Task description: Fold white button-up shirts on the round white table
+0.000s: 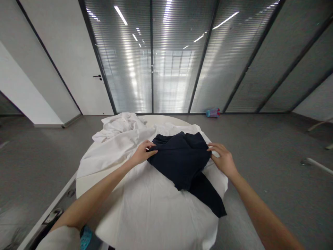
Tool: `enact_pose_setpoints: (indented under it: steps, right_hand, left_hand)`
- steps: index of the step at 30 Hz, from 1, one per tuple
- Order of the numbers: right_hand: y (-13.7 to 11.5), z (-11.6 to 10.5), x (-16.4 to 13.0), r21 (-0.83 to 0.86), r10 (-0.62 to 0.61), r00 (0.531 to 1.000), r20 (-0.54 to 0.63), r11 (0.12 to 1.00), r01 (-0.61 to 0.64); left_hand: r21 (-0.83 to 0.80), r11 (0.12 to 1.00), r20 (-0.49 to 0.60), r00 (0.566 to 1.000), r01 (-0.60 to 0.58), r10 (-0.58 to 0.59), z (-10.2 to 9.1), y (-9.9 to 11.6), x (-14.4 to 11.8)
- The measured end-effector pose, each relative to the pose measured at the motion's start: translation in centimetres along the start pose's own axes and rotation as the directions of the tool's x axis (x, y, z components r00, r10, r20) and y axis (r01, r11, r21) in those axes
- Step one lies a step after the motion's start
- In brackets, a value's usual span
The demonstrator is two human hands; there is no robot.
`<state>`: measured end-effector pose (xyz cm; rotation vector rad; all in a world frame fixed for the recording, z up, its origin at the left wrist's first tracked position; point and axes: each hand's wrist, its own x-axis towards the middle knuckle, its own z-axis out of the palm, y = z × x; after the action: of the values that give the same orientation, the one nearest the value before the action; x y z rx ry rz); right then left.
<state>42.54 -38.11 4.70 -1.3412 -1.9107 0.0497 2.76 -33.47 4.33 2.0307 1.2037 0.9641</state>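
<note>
A dark navy garment [179, 156] lies partly folded over a white cloth [156, 208]. One long narrow part of it, a sleeve or a trouser leg, points toward the lower right and overhangs the cloth's edge. My left hand [143, 151] pinches the garment's left edge between thumb and fingers. On the opposite side, my right hand [221, 158] grips the right edge with its fingertips. Between the two hands the fabric is spread fairly flat, with creases near its far edge. Whether it is a top or trousers, I cannot tell.
A round white table [85, 184] carries the cloth, which is bunched up at the far left. A blue-and-red package [212, 113] lies on the grey floor by the glass partition [171, 69]. A door [78, 62] is at the left; metal legs [318, 165] show at right.
</note>
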Motion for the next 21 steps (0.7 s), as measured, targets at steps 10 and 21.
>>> enact_pose_setpoints:
  steps: [10,21]
  right_hand:
    - [-3.4,2.2,-0.5,0.356,0.201,0.979,0.040,0.912,-0.202]
    - [-22.5,5.6,2.8,0.697,-0.698,0.582,0.417,0.657,0.289]
  left_hand:
    - [0.097,0.993,0.220,0.975,-0.060,0.038,-1.6,1.8,-1.2]
    - [-0.617,0.734,0.098,0.953,0.285,-0.287,-6.3,6.3,-5.7]
